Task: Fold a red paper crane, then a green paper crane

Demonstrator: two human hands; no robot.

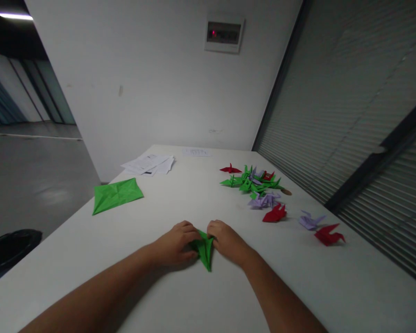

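A partly folded piece of green origami paper [205, 252] lies on the white table between my two hands, its narrow point toward me. My left hand [178, 243] grips its left side, with the fingers curled over the edge and the thumb beside it. On the upper right side, my right hand [227, 240] pinches the paper near its top corner. The fingertips hide parts of both edges. An unfolded, creased sheet of green paper [118, 195] rests at the table's left edge.
Several folded paper cranes in green, purple and red form a pile [254, 181] at the right. Nearer are a red crane [328, 235] and a purple crane [311, 221]. Printed papers [150, 164] lie at the back left. A black-lined bin [12, 249] stands left of the table [152, 296].
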